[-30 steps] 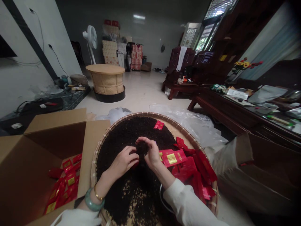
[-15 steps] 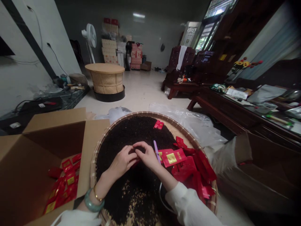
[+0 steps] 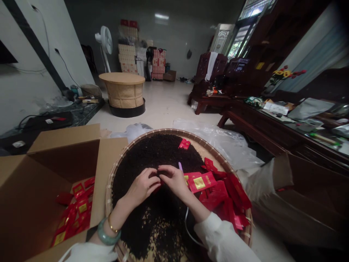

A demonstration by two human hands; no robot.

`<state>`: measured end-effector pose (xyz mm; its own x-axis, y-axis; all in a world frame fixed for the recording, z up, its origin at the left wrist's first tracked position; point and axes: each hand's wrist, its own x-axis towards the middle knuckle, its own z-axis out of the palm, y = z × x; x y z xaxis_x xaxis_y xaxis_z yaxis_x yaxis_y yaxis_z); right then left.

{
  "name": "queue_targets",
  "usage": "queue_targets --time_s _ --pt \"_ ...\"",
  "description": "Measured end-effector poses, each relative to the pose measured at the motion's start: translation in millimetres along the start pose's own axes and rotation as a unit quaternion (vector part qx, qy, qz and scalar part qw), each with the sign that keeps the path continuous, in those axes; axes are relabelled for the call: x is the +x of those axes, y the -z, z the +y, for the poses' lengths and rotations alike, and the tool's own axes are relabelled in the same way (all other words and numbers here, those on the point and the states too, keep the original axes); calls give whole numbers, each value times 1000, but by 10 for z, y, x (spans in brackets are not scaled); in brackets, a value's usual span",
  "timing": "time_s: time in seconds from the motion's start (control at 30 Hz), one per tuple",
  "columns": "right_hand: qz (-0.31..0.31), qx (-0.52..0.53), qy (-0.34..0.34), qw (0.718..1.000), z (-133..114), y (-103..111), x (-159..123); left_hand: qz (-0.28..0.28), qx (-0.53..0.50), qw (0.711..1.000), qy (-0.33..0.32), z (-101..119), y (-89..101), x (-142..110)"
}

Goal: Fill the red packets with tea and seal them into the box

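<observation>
My left hand [image 3: 143, 185] is closed on a small red packet [image 3: 157, 188], mostly hidden under its fingers. The thumb and forefinger of my right hand [image 3: 174, 182] curl in close to the left fingertips, near the packet's top. A slim purple stick [image 3: 180, 166] pokes out behind my right hand and seems held in it; its other end is hidden. Beneath both hands, dark loose leaves like tea [image 3: 147, 153] cover much of a round woven bamboo tray [image 3: 200, 137]. Flat red packets [image 3: 218, 194] are piled on the tray's right side, and a single red packet [image 3: 184, 143] lies on the leaves farther off.
An open cardboard box [image 3: 109, 160] with several red packets inside stands at the left. A pale rim of a bowl-like thing [image 3: 188, 227] shows beside my right forearm. Clear plastic sheeting [image 3: 226, 143] lies behind the tray, and another open carton [image 3: 313, 193] is at the right.
My right hand has come down and in to the left hand, its spread fingers drawing together. The purple stick came into view behind it, then partly hid again. My left hand stays nearly still.
</observation>
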<state>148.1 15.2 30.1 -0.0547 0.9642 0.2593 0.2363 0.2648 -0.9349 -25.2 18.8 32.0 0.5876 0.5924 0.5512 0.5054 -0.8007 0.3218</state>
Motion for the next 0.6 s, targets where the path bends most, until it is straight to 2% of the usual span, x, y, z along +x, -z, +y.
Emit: queue_targets --time_s 0.13,0.2,0.33,0.43,0.6 --pt "16 -17 66 998 -76 -9 -31 4 -3 1000 -4 -2 10 -9" --pt "24 1 64 998 -101 1 -25 7 -7 1000 -8 0 25 -6" --pt "75 98 -37 992 -119 67 28 9 -19 1000 -12 -1 79 8" --pt "71 176 -108 976 -98 124 55 6 -33 999 -17 -10 128 16" --pt "78 202 -129 968 -36 158 47 7 -48 998 -30 -22 194 16"
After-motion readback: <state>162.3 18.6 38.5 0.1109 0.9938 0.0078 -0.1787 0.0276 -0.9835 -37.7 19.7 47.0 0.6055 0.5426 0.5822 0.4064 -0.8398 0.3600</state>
